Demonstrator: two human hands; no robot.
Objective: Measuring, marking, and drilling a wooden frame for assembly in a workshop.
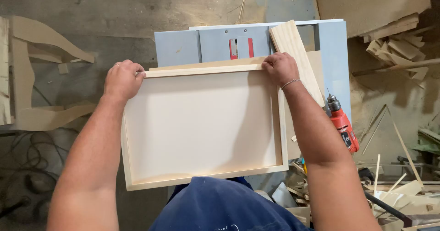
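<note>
A shallow wooden tray-like frame (201,121) with a pale flat panel and thin raised edges lies on the grey saw table (176,45) in front of me. My left hand (122,79) grips its far left corner. At the far right corner, my right hand (280,68) is closed on the frame's far edge strip. A loose light wood plank (293,52) lies angled under and beside my right hand.
A red slot insert (240,47) sits in the saw table beyond the frame. A red power drill (343,125) lies at the table's right edge. Wood offcuts (398,47) and strips pile up at right; curved cut boards (36,75) lie on the floor at left.
</note>
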